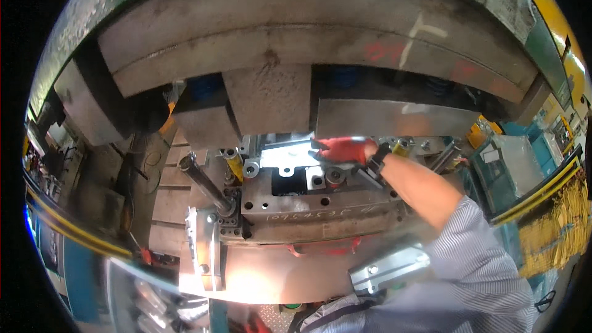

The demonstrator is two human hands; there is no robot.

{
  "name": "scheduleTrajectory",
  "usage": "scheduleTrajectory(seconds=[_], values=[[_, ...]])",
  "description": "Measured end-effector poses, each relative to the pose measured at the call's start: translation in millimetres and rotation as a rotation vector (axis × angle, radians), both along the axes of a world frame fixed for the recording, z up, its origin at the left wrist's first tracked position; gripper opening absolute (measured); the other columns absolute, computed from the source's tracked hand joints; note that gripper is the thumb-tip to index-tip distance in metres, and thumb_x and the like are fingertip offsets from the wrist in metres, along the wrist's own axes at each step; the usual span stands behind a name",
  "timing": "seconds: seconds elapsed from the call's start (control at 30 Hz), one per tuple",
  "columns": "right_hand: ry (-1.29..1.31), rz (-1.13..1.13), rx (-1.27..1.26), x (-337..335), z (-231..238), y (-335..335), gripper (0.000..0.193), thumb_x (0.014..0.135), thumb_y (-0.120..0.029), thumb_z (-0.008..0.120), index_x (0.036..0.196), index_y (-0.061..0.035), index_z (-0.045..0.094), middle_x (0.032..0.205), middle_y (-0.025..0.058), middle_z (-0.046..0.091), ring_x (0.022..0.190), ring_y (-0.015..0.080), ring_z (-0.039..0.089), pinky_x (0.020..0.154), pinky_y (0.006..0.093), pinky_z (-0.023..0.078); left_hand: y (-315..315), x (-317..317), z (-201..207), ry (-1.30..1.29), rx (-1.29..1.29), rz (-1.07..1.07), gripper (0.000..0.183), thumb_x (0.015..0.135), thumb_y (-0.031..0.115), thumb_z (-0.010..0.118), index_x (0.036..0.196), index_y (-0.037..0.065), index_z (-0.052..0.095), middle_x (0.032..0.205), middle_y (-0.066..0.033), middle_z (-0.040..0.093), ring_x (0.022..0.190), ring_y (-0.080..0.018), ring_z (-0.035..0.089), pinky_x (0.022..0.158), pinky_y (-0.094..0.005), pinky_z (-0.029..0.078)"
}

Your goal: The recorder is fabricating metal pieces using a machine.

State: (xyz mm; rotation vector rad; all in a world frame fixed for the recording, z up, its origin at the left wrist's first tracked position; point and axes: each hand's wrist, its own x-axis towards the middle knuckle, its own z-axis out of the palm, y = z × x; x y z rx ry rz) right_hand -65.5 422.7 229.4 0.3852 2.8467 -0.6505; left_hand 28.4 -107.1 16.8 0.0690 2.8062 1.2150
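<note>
While the right hand (344,149) in its red glove grips the bright metal plate (287,155) at its right end, the plate's length runs leftward across the die block (314,206); the left hand is out of view.

Narrow gap between upper press block (271,95) and lower die (320,206), guide post (206,182) left.

Glossy bare-metal plate (285,155) on a dull, scuffed steel die block (320,209); red cloth glove (343,148).
</note>
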Motion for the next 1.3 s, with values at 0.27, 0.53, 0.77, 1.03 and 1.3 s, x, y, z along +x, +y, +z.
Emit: scheduleTrajectory(seconds=[0.27, 0.53, 0.77, 1.03, 1.3], values=[[0.483, 0.120, -0.206, 163, 2, -56, 0.059, 0.093, -0.020, 0.060, 0.146, -0.0111, 0.035, 0.145, 0.0162, 0.040, 0.134, 0.0330, 0.038, 0.112, 0.0433, 0.030, -8, -31, -105, -0.072, -0.339, -0.634, 0.049, 0.099, 0.038, 0.049, 0.134, 0.004, 0.051, 0.134, -0.0181, 0.054, 0.120, -0.0350, 0.050, 0.105, -0.0417, 0.035], [-0.159, -0.457, -0.715, 426, -82, -113, 0.049, 0.099, -0.034, 0.049, 0.140, -0.0073, 0.046, 0.141, 0.0180, 0.048, 0.129, 0.0243, 0.047, 0.106, 0.0343, 0.037, 19, -20, -139, -0.533, 0.191, -0.644, 0.040, 0.096, 0.016, 0.048, 0.133, 0.001, 0.047, 0.131, -0.0163, 0.051, 0.113, -0.0297, 0.053, 0.097, -0.0393, 0.044], [0.031, -1.062, -0.670, 554, -305, -193, 0.074, 0.088, -0.041, 0.067, 0.139, 0.0035, 0.038, 0.125, 0.0192, 0.055, 0.111, 0.0260, 0.054, 0.096, 0.0381, 0.043, 10, -13, -141, -0.622, 0.428, -0.484, 0.044, 0.088, 0.004, 0.056, 0.131, -0.003, 0.045, 0.123, -0.0147, 0.055, 0.109, -0.0251, 0.055, 0.095, -0.0357, 0.045], [0.363, -1.029, -0.329, 485, -384, -180, 0.087, 0.080, -0.031, 0.075, 0.145, -0.0013, 0.026, 0.140, 0.0251, 0.043, 0.131, 0.0401, 0.040, 0.109, 0.0471, 0.034, 39, -6, -98, -0.406, 0.339, -0.551, 0.046, 0.085, 0.004, 0.065, 0.127, -0.006, 0.049, 0.117, -0.0142, 0.060, 0.105, -0.0234, 0.058, 0.092, -0.0334, 0.047], [0.395, -1.154, -0.501, 478, -373, -182, 0.086, 0.076, -0.025, 0.080, 0.140, 0.0014, 0.029, 0.137, 0.0243, 0.047, 0.130, 0.0358, 0.045, 0.107, 0.0441, 0.038, 52, 8, -79, -0.562, 0.313, -0.458, 0.034, 0.087, 0.006, 0.059, 0.119, -0.005, 0.057, 0.105, -0.0102, 0.062, 0.086, -0.0176, 0.056, 0.074, -0.0306, 0.046]])
